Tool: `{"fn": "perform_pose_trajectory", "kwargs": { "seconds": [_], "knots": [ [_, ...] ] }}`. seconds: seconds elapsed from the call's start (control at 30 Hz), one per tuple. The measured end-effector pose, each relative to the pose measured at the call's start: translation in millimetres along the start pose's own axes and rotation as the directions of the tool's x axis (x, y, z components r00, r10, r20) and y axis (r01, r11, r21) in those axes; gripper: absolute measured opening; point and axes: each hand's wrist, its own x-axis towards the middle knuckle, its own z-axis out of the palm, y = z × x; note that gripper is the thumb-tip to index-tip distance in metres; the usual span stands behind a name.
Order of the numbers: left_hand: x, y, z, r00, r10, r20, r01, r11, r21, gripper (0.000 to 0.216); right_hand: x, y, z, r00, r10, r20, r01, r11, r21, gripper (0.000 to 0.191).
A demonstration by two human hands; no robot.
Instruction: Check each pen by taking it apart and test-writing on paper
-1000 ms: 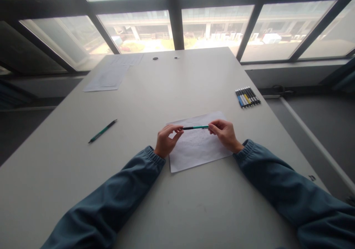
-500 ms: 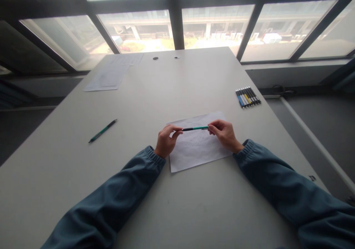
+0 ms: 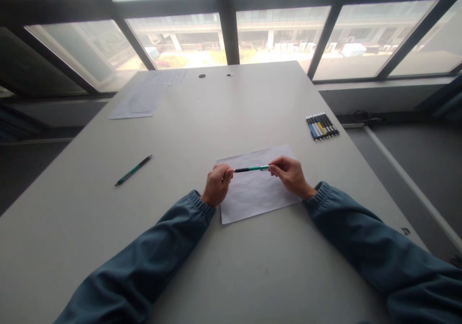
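Observation:
A green pen [image 3: 251, 169] with a black grip lies level between my two hands, above a white sheet of paper [image 3: 252, 203] with faint marks on it. My left hand [image 3: 217, 184] is closed around the pen's black tip end, which its fingers hide. At the other end, my right hand [image 3: 289, 174] pinches the pen between thumb and fingers, near the clip. A second green pen [image 3: 133, 170] with a black end rests on the table, well to the left of my left hand.
On the right side of the table lies a row of several pens [image 3: 322, 126] in black, white, yellow and blue. Papers [image 3: 135, 100] rest at the far left. Cable holes [image 3: 202, 76] sit near the table's [image 3: 234, 117] far edge, before the windows.
My left hand's fingers have curled in more tightly at the pen's tip end. The pen and my right hand have shifted slightly left.

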Motion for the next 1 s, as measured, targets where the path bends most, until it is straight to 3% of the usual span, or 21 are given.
{"fn": "perform_pose_trajectory", "kwargs": {
  "seconds": [0.13, 0.2, 0.37, 0.5, 0.67, 0.77, 0.87, 1.0],
  "knots": [
    [-0.2, -3.6, 1.6, 0.999, -0.006, 0.032, 0.008, 0.999, -0.033, 0.047, 0.6, 1.6, -1.2, 0.999, 0.006, -0.036, -0.006, 1.0, -0.019, 0.029],
    [-0.1, -5.3, 3.5, 1.0, -0.01, -0.003, 0.01, 1.0, -0.026, 0.03, 1.0, 2.2, -1.6, 0.998, 0.008, -0.058, -0.009, 1.0, -0.02, 0.03],
    [0.4, -6.1, 5.9, 0.995, 0.063, -0.072, -0.063, 0.998, 0.013, 0.014, 1.5, 3.7, -2.4, 0.998, 0.008, -0.068, -0.009, 1.0, -0.019, 0.028],
    [1.4, -2.5, 3.5, 0.997, 0.039, -0.067, -0.038, 0.999, 0.019, 0.019, 1.3, 4.8, -2.5, 0.998, 0.01, -0.06, -0.01, 1.0, -0.005, 0.027],
    [1.0, -2.8, 1.4, 0.999, 0.042, 0.026, -0.042, 0.999, 0.015, 0.044, 1.1, 4.9, -1.4, 0.999, 0.018, -0.043, -0.017, 1.0, 0.01, 0.027],
    [1.1, -6.0, 3.0, 0.998, 0.058, -0.001, -0.058, 0.998, 0.027, 0.03, 1.6, 3.9, -1.5, 0.998, 0.012, -0.055, -0.012, 1.0, -0.006, 0.029],
    [2.1, -6.2, 4.4, 0.994, 0.096, -0.048, -0.094, 0.995, 0.04, 0.03, 2.1, 3.3, -1.9, 0.997, 0.007, -0.079, -0.009, 1.0, -0.019, 0.029],
    [3.2, -2.8, 4.0, 0.985, 0.143, -0.093, -0.14, 0.989, 0.038, 0.009, 2.1, 4.3, -2.1, 0.997, 0.009, -0.082, -0.01, 1.0, -0.017, 0.028]
  ]
}}
